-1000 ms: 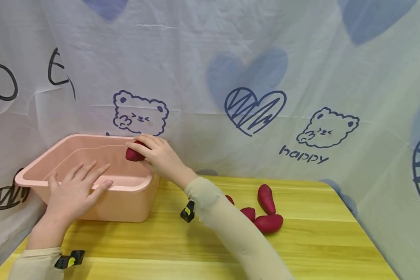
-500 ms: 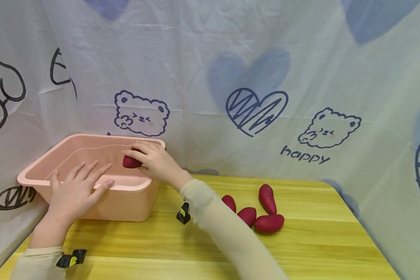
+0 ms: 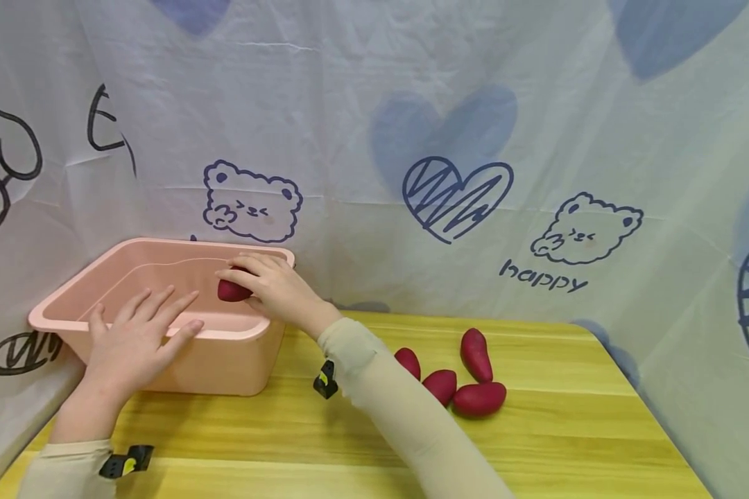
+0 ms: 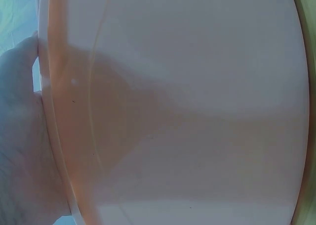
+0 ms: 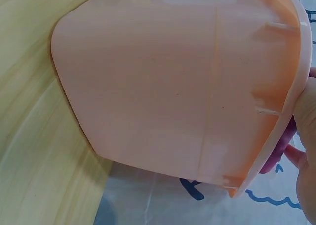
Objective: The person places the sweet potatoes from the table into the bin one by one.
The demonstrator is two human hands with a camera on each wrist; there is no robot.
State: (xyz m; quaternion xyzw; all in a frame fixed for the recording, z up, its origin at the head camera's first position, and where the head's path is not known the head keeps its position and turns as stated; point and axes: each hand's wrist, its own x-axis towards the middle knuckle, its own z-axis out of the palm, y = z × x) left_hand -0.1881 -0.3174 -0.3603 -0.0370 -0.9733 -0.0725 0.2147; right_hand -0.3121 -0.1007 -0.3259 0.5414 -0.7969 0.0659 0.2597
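Note:
My right hand (image 3: 274,287) reaches over the right end of a pink plastic basin (image 3: 265,360) and grips a dark red sweet potato (image 3: 232,291) just inside the rim. In the right wrist view the same sweet potato (image 5: 279,151) peeks out past the basin's rim, beside the thumb. Fingers spread and straight, my left hand (image 3: 131,339) rests over the basin's near rim. The left wrist view shows that hand (image 4: 19,131) at the rim and its shadow on the basin's outer wall (image 4: 197,62). The basin's floor is largely hidden behind its front wall.
Several more sweet potatoes lie on the wooden table (image 3: 555,430) right of the basin: one upright-lying (image 3: 476,355), one crosswise (image 3: 479,399), and others (image 3: 440,386) partly behind the right sleeve (image 3: 406,409). A printed curtain (image 3: 349,138) hangs behind and along both sides.
My right hand has lowered slightly with the sweet potato, from above the rim down into the basin's opening. The left hand has stayed in place.

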